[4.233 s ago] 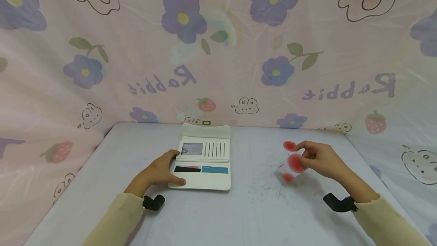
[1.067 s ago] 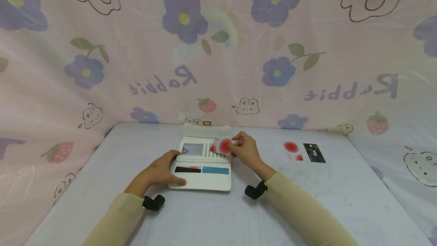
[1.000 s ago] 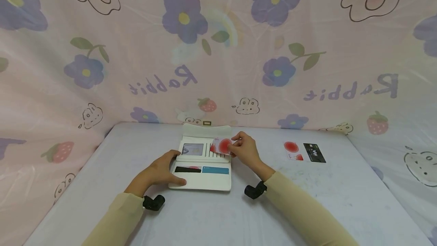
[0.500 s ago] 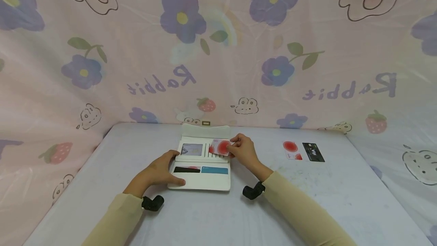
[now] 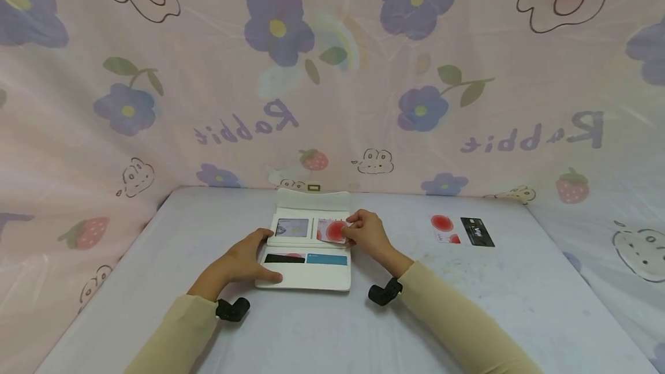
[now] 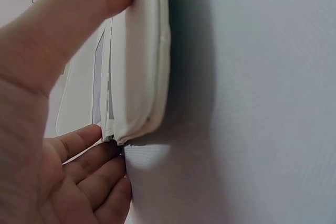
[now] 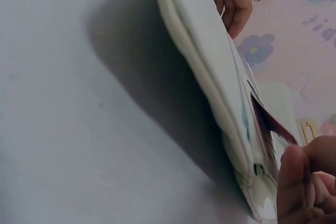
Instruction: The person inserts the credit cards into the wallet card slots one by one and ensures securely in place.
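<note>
Hands [image 5: 241,261] [image 5: 371,238] at wallet's [image 5: 317,277] side edges, black card [image 5: 478,232] well apart.

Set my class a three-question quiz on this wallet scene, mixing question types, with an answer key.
1. Short answer: What does the right hand pinch?
2. True or false: The black VIP card lies on the table, outside the white wallet.
3. Multiple choice: What colour is the card furthest right in the wallet's lower panel? A) green B) blue C) yellow

Key:
1. A pink card with a red circle, over the wallet's upper panel.
2. True.
3. B, the blue card.
</note>
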{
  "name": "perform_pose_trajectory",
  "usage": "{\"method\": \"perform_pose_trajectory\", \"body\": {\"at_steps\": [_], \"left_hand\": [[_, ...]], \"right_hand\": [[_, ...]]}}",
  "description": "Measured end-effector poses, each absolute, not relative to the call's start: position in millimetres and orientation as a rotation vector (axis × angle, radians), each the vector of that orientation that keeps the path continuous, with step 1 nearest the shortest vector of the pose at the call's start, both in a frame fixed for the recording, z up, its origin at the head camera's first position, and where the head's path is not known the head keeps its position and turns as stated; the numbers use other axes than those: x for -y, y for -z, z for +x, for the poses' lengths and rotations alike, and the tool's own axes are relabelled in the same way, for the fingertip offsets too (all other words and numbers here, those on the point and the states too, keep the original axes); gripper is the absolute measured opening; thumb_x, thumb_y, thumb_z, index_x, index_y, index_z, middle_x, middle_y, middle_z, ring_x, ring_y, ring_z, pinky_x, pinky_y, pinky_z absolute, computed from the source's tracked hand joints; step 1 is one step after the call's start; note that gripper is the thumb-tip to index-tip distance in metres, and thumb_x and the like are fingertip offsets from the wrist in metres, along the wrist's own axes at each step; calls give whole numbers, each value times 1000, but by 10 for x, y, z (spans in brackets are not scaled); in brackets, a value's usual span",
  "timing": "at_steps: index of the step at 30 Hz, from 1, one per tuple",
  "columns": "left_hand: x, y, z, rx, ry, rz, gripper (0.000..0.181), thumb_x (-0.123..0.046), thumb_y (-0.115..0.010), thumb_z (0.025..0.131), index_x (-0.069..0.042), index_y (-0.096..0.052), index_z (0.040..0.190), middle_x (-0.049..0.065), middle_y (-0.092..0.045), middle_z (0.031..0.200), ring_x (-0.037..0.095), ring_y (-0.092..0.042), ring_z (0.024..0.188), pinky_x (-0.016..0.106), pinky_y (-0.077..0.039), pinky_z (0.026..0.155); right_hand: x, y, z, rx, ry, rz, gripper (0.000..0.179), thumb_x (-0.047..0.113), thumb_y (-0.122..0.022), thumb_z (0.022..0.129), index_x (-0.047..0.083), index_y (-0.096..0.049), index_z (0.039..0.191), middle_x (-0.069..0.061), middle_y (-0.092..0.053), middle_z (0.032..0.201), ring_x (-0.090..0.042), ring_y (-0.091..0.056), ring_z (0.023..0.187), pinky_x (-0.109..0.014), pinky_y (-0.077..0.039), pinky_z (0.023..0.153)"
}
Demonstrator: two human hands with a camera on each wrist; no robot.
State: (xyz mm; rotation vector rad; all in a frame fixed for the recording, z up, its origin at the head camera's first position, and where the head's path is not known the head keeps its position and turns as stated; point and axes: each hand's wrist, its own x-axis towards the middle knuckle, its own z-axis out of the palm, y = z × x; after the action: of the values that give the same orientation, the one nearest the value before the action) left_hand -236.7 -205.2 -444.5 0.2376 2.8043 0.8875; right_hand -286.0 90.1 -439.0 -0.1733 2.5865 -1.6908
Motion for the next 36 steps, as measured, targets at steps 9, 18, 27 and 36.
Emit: {"method": "perform_pose_trajectory", "body": {"at_steps": [9, 18, 27, 36], "left_hand": [[2063, 4400, -2367, -2813, -888, 247, 114, -56, -89, 52, -10, -37, 142, 16, -42, 148, 37, -39, 138, 58, -35, 109], [2070, 4416, -2370, -2822, -872, 256, 113, -57, -88, 53, -10, -37, 142, 17, -42, 148, 38, -39, 137, 59, -35, 108], [2064, 4430, -2356, -2815, -879, 245, 113, -56, -89, 52, -10, -38, 141, 16, -43, 147, 38, -39, 137, 59, -35, 108], [2039, 4448, -2357, -2818, -887, 244, 113, -56, -89, 52, -11, -38, 141, 15, -43, 147, 37, -39, 137, 59, -35, 108]], "right_hand": [[-906, 4342, -2896, -2558, 1682, -185, 21, 2, -69, 85, -2, -59, 103, -9, -67, 71, -14, -62, 52, -27, -58, 57], [-918, 4339, -2939, -2519, 1687, -263, 20, 1, -68, 84, -3, -58, 102, -9, -67, 70, -14, -62, 52, -29, -58, 57], [-926, 4363, -2993, -2486, 1700, -315, 22, -1, -69, 83, -4, -59, 102, -7, -67, 68, -16, -63, 52, -30, -58, 56], [-1012, 4376, -3037, -2503, 1558, -392, 29, 7, -71, 85, -2, -57, 109, -7, -69, 75, -13, -63, 59, -27, -57, 60]]}}
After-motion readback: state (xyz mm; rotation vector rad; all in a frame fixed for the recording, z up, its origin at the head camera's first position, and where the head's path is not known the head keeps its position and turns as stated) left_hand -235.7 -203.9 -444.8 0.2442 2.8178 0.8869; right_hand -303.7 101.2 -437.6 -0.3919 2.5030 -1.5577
